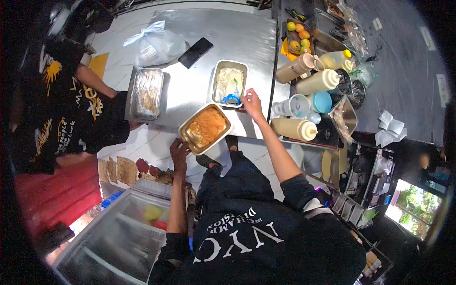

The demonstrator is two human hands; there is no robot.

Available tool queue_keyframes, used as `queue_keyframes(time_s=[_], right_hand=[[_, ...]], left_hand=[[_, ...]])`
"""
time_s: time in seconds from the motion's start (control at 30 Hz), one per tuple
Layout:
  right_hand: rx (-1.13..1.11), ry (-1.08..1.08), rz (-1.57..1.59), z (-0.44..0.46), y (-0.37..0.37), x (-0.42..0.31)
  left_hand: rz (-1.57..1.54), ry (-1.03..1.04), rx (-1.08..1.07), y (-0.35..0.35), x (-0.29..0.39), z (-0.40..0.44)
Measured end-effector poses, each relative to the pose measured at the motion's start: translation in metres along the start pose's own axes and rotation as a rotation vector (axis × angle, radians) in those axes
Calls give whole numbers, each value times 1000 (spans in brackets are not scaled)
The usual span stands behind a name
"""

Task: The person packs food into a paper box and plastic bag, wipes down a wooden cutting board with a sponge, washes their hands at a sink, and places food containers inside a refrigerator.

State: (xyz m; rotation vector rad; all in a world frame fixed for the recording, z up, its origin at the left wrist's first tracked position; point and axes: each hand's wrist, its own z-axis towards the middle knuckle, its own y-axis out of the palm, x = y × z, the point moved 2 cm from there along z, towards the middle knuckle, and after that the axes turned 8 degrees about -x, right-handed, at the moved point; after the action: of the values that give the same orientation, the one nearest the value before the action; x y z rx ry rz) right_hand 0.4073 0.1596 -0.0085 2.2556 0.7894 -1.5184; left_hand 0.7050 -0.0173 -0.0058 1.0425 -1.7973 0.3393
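Note:
My left hand (pixel 179 156) is closed on the lower left edge of a metal pan (pixel 193 118), which it holds out at the table's near edge. Orange-brown food (pixel 207 123) fills much of this pan. Just beyond it, a second pan (pixel 215 78) rests on the steel table with pale, creamy-looking contents (pixel 229 80). The fingers of my right hand (pixel 253 103) are closed on that pan's near right corner. Beside those fingers, inside the pan, is a blue-and-white printed piece (pixel 231 99), perhaps a wrapper; its kind is unclear.
A plastic-wrapped tray (pixel 146 93), a tied white bag (pixel 159 46) and a black phone (pixel 195 52) lie on the steel table (pixel 190 90). Several squeeze bottles (pixel 294 129) and a fruit tray (pixel 298 38) stand right. Another person (pixel 66 109) is at left; a glass-topped freezer (pixel 114 237) is below.

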Motion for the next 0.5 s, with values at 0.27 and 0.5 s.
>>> queue_keyframes(time_s=[0.27,0.5], right_hand=[[-162,113,205,-43,18,15],[-107,107,331,-63,37,21]], left_hand=[[74,11,13,-34,19,6],[-22,88,-46,-29,33,-27]])
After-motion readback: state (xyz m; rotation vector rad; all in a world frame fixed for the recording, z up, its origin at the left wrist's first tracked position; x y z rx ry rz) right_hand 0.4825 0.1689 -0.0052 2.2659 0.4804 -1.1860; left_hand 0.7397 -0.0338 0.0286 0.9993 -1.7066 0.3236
